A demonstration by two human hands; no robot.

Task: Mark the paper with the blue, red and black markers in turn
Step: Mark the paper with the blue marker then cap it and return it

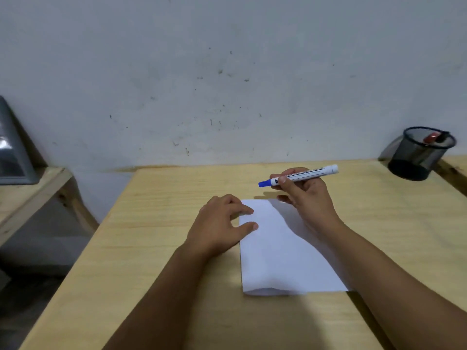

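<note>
Above the paper (283, 251), right hand (307, 195) grips blue marker (298, 176); left hand (222, 223) presses flat.

Dim, flat indoor light falls from above, throwing soft shadows of the arms across the paper (278, 248) and the counter (156, 223). Wide-angle distortion bends the edges, and the whole view is slightly soft.
</note>
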